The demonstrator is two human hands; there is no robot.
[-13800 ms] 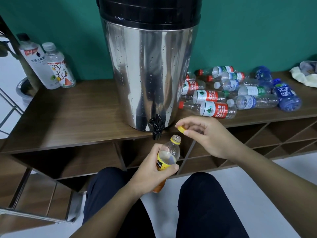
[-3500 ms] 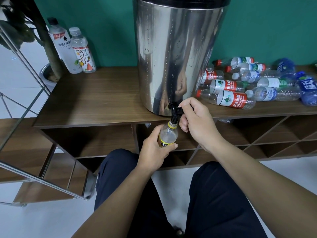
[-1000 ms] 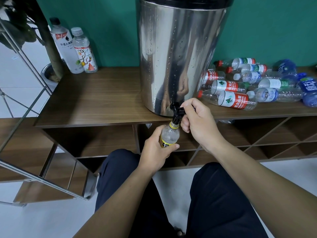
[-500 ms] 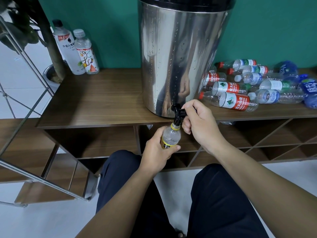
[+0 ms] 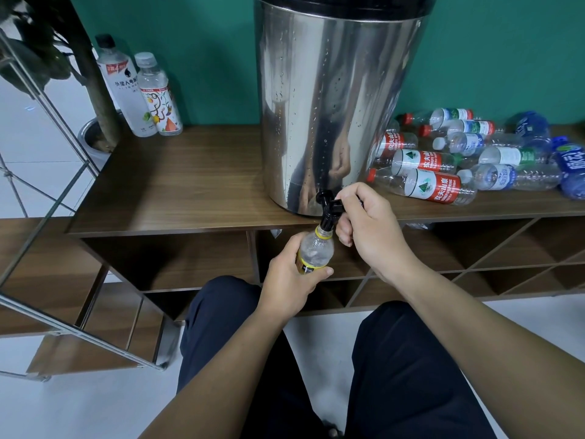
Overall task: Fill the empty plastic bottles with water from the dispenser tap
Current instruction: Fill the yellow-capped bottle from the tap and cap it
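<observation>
Left hand (image 5: 286, 282) grips yellow-label bottle (image 5: 313, 253), its mouth directly under the tap (image 5: 327, 210), at the dispenser (image 5: 335, 99)'s 6 o'clock. Right hand (image 5: 364, 231) curls round tap lever. Empties (image 5: 433, 188) lie at dispenser's 3 o'clock.

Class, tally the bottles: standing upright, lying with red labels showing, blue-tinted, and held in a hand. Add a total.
Upright bottles: 2
Red-labelled lying bottles: 3
Blue-tinted bottles: 2
Bottle in left hand, under tap: 1
Total: 8
</observation>
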